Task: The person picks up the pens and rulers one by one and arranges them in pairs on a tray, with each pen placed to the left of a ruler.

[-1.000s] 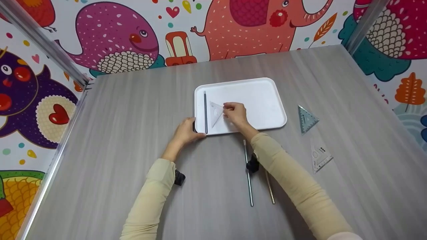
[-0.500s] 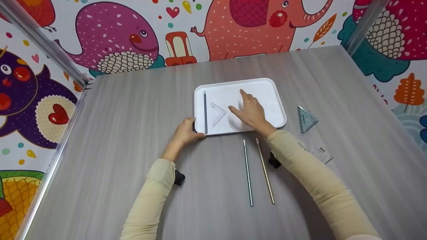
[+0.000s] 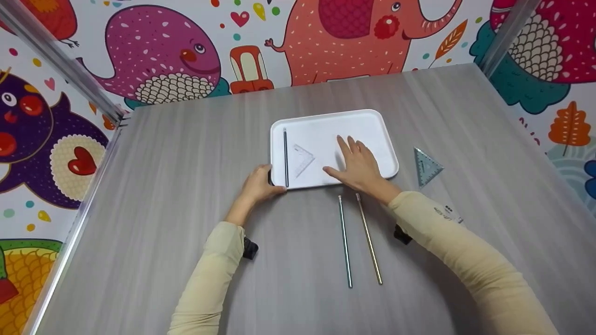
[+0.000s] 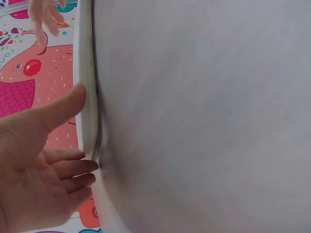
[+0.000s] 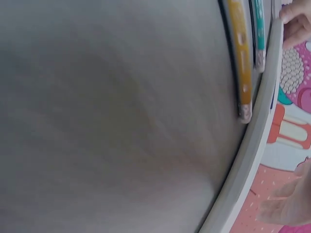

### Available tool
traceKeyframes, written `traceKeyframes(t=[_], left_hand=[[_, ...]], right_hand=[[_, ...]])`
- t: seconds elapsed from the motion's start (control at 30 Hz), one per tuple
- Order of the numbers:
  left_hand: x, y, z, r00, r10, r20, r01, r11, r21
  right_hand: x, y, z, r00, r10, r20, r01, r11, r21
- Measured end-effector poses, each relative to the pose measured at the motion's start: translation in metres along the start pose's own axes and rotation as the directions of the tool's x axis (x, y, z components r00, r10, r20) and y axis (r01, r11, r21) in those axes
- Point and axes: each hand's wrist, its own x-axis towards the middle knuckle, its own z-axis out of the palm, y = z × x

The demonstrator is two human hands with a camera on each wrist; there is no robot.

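Two pencils (image 5: 241, 58) beside tray rim (image 5: 252, 145)

light: bright, even, from overhead
shadows: soft, short, under arms on tabletop (image 3: 186, 186)
glare: mild washout on white tray (image 3: 326, 123)
head view: sharp, slight edge distortion
wrist views: blurred, out of focus
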Motion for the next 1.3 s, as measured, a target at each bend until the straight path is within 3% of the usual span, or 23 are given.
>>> traceKeyframes(t=[0.43, 0.73, 1.3], left_hand=[[0.0, -0.003, 0.0, 1.0, 0.026, -0.009, -0.026, 0.999, -0.023], [0.0, -0.003, 0.001, 1.0, 0.015, -0.009, -0.015, 1.0, -0.008], [-0.001, -0.001, 0.0, 1.0, 0.021, -0.016, -0.021, 1.0, -0.009]], right_hand=[[-0.044, -0.006, -0.01, 0.994, -0.104, 0.017, 0.102, 0.991, 0.088], [-0.057, -0.011, -0.016, 0.995, -0.102, -0.002, 0.102, 0.989, 0.109], [-0.083, -0.022, -0.025, 0.995, -0.074, 0.068, 0.066, 0.993, 0.102]])
